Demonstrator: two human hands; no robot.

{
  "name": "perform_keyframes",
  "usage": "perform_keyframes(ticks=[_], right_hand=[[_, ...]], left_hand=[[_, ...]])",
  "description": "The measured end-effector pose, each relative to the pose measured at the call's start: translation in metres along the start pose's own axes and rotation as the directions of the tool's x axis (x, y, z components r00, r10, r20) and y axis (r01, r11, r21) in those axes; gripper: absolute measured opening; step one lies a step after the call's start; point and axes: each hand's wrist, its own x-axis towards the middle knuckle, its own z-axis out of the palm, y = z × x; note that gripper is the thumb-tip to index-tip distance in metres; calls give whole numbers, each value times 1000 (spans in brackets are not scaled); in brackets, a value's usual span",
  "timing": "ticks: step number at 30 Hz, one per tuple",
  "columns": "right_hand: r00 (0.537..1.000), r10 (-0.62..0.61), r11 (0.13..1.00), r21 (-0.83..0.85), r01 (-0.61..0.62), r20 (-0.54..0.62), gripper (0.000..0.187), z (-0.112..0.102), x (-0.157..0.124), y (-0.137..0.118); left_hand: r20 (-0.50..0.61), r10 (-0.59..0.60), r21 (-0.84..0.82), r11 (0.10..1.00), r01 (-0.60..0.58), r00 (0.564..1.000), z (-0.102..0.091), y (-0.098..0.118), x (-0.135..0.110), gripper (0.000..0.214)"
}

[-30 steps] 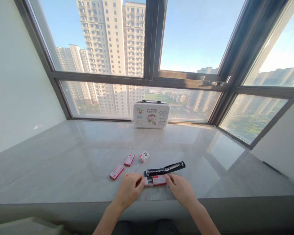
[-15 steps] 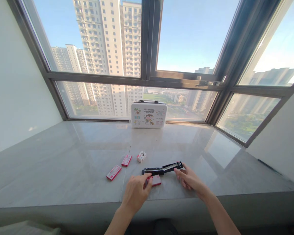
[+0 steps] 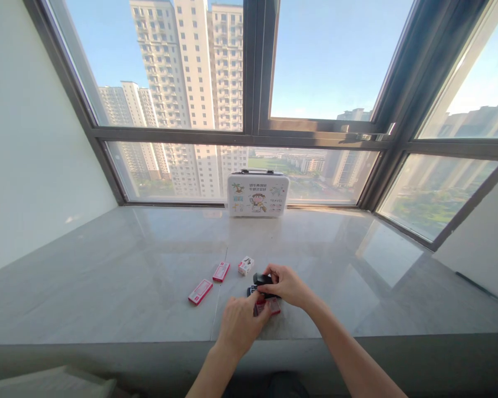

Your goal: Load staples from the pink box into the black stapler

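on the marble sill (image 3: 128, 293), the right hand (image 3: 287, 285) is clamped round the black stapler (image 3: 260, 279), folded over but apparently not fully closed. the left hand (image 3: 241, 321) curls at the red staple box (image 3: 275, 307) just beside it, its hold unclear.

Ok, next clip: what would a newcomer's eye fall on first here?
Probably the pale tower blocks outside the window, upper left. Next, the white cartoon case standing at the back of the ledge, then the right hand gripping a black stapler near the front.
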Motion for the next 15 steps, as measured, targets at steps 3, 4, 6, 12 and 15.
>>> perform_keyframes(ticks=[3, 4, 6, 12, 15], right_hand=[[1000, 5, 993, -117, -4, 9, 34, -1, -2, 1], [1000, 7, 990, -143, -6, 11, 33, -1, -2, 1], [1000, 13, 985, -171, -10, 16, 33, -4, -3, 2], [1000, 10, 984, -180, -10, 1, 33, -4, -4, 5], [1000, 28, 984, -174, -30, -12, 32, -3, -5, 6]], left_hand=[[13, 78, -2, 997, -78, 997, 0, 10, -3, 26], [20, 115, -12, 993, -115, 993, 0, 13, -4, 23], [35, 160, -25, 987, -159, 986, 0, 14, -7, 19], [-89, 28, 116, 993, -18, 996, -26, -33, -20, 13], [-221, -52, 163, 983, 89, 974, -44, -72, -23, 17]])
